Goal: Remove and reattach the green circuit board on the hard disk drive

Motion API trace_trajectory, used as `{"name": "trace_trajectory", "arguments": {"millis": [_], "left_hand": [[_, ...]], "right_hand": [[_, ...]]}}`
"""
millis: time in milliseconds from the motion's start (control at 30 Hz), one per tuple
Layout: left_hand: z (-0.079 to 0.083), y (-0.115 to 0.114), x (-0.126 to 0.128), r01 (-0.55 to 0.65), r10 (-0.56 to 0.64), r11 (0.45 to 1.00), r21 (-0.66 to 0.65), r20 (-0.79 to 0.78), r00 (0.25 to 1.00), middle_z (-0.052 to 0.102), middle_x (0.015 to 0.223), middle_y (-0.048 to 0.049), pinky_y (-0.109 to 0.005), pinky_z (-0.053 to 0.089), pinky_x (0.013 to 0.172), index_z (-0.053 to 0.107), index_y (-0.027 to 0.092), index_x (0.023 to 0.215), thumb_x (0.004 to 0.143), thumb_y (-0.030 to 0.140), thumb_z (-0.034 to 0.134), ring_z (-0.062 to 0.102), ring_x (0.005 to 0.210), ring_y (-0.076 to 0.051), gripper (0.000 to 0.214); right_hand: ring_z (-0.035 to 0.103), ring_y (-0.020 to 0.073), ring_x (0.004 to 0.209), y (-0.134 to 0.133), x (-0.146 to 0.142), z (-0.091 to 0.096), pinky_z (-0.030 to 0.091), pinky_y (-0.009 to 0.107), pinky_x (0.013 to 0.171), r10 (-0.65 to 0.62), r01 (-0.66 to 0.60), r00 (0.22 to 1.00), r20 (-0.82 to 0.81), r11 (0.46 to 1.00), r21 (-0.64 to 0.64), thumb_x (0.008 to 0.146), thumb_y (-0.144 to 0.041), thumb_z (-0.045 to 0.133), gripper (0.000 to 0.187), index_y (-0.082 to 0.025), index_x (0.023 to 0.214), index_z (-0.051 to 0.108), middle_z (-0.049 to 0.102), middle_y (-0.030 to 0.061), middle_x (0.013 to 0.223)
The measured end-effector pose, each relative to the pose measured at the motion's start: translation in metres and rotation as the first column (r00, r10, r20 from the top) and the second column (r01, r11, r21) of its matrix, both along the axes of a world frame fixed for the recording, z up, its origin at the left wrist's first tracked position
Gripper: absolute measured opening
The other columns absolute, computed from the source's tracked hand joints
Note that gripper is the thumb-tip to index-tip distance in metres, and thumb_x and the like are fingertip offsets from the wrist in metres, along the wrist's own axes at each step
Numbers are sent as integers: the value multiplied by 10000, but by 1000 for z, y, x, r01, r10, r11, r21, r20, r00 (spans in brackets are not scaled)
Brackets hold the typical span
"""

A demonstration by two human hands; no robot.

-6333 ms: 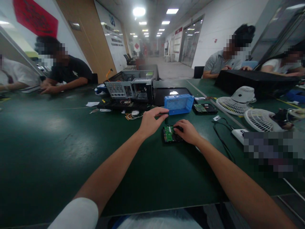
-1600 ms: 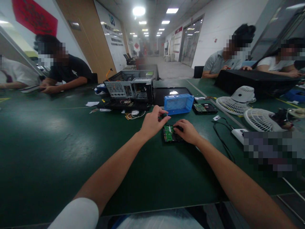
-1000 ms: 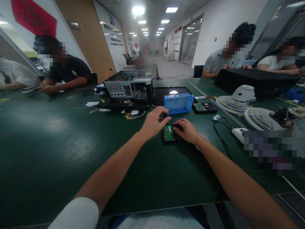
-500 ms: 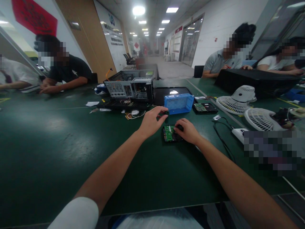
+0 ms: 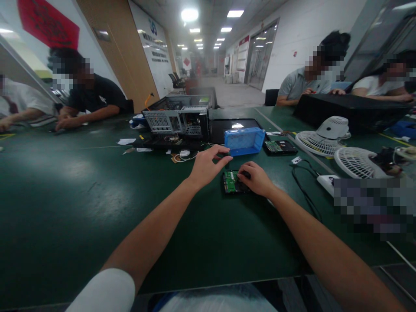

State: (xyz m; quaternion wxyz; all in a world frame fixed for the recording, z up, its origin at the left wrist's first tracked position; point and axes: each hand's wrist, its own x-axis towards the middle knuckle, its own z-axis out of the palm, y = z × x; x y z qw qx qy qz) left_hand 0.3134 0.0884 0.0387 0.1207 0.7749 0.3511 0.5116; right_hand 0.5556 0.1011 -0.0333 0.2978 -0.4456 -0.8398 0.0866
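A hard drive (image 5: 231,182) lies on the green table (image 5: 97,186) with its green circuit board facing up. My right hand (image 5: 256,178) rests on the drive's right part, fingers curled down and holding it in place. My left hand (image 5: 208,165) hovers just left of and above the drive. Its thumb and fingers pinch a small dark tool (image 5: 225,158) that stands upright over the drive's far left corner; its tip is hidden.
A blue plastic bin (image 5: 243,141) stands just beyond my hands, with a second drive (image 5: 279,147) to its right. An open computer case (image 5: 177,119) sits farther back. Two white fans (image 5: 321,136) (image 5: 355,162), a black cable (image 5: 302,186) and a power strip (image 5: 325,182) fill the right. Other people sit around the table.
My left hand's fingers have shifted slightly around the small tool, staying over the same corner of the drive. My right hand and the drive have not moved.
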Motion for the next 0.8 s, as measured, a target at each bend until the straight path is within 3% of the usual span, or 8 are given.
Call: {"name": "trace_trajectory", "arguments": {"millis": [800], "left_hand": [[0,0,0,20,-23,998,-54,-55,998,731,1169,-36,-282,596,800,657,233,1185,913,189,642,697,990,-164,277]], "right_hand": [[620,244,982,1,0,-3,501,371,872,-13,13,1000,18,1000,8,918,-263,661,104,-218,1004,696,645,93,1062]]}}
